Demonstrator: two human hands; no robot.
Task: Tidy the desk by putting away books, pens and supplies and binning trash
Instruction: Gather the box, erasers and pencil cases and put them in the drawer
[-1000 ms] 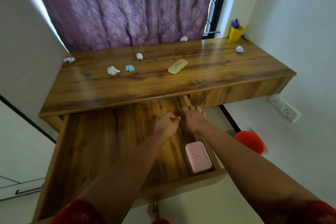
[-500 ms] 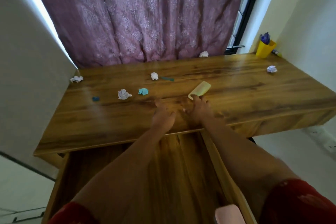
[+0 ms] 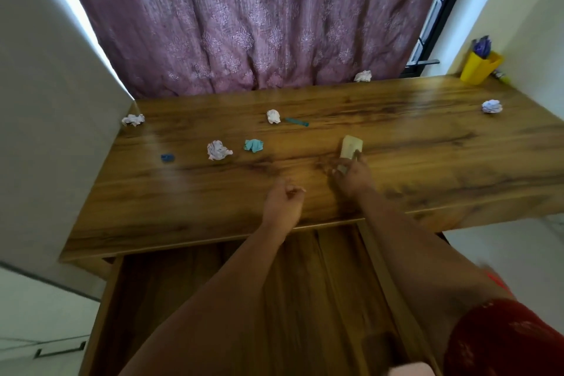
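A pale yellow case (image 3: 351,146) lies on the wooden desk (image 3: 427,143). My right hand (image 3: 351,175) is on the case's near end, with fingers and thumb curled round it. Over the front of the desk hovers my left hand (image 3: 283,201), loosely curled and holding nothing. Several crumpled white paper balls are scattered about: one at the far left (image 3: 133,120), one mid-left (image 3: 218,150), one further back (image 3: 273,116). A teal paper wad (image 3: 253,145), a teal pen (image 3: 296,122) and a small blue scrap (image 3: 167,157) lie among them.
The drawer (image 3: 320,284) under the desk stands open beneath my forearms, with a pink box (image 3: 198,369) at its near edge. A yellow pen cup (image 3: 480,67) stands at the back right corner. More paper balls lie by the curtain (image 3: 363,76) and at the right (image 3: 491,106).
Both hands rose from the drawer to the desktop. My right hand reached forward and took hold of the pale yellow case; my left hand stopped short and curled.
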